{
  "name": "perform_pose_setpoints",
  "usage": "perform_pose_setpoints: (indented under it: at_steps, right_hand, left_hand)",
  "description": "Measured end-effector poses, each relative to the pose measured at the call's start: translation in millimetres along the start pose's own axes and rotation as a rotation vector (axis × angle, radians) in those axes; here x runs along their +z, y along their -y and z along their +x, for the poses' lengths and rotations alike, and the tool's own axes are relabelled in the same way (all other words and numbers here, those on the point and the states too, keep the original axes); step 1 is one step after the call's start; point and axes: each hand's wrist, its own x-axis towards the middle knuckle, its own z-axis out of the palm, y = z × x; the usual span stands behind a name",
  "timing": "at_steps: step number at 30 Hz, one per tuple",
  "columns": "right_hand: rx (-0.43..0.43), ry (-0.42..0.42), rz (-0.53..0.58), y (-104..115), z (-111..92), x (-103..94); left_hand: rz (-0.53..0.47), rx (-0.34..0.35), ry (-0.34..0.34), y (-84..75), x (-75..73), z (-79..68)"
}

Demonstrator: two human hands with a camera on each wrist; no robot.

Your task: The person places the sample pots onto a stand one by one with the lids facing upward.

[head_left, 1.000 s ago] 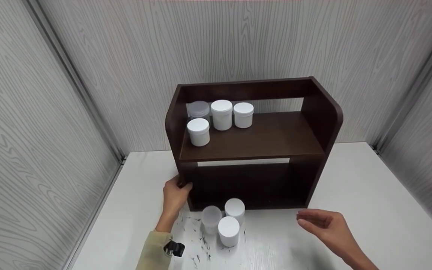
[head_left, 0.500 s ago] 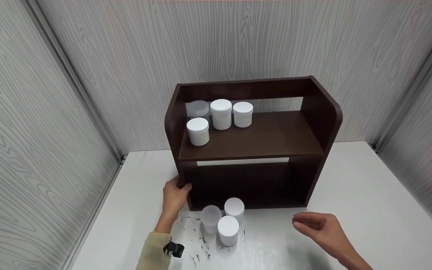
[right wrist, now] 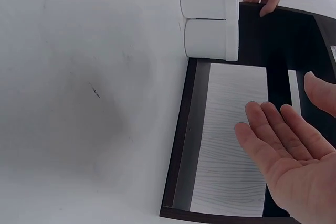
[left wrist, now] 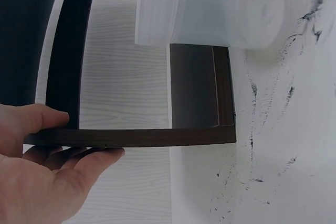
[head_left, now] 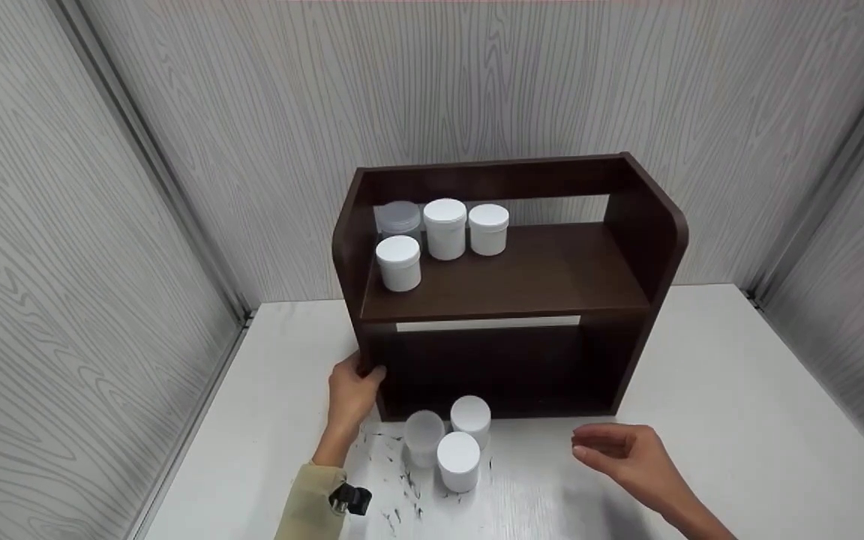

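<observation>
Standing on the bench (head_left: 289, 337) in the head view are three jars: a cloudy jar (head_left: 424, 439), a back white jar (head_left: 470, 415) and a front white jar (head_left: 458, 461). They sit close together, in front of the left part of the brown shelf (head_left: 544, 277). The left hand (head_left: 353, 390) grips the shelf's side board (head_left: 355, 240). It is the nearer hand, with the cloudy jar to its right and a bit closer to the person. The right hand (head_left: 627, 457) hangs above the bench, holding nothing. From there, the jars lie to the left, across a gap. Each jar stands straight, its long line going up and down, its top pointing up.

In the left wrist view, things look turned sideways. The thumb is on one face of the side board and the fingers are on the other. The cloudy jar is on the thumb side, apart from the hand, and its top faces left here.

In the right wrist view, two white jars lie across, side by side, tops to the right. The right hand's fingers stretch out roughly toward them, the thumb well away, touching nothing.
</observation>
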Motion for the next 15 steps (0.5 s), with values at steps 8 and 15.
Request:
perform_pose_setpoints:
  at_steps: [8,15]
  right_hand:
    - [-0.01,-0.026,0.015,-2,13,9.0]
    - [-0.04,0.022,0.003,-6,22,16.7]
  left_hand:
    - [0.01,0.012,-0.004,0.8,0.1,0.0]
    - [0.005,0.006,-0.001,0.9,0.4,-0.7]
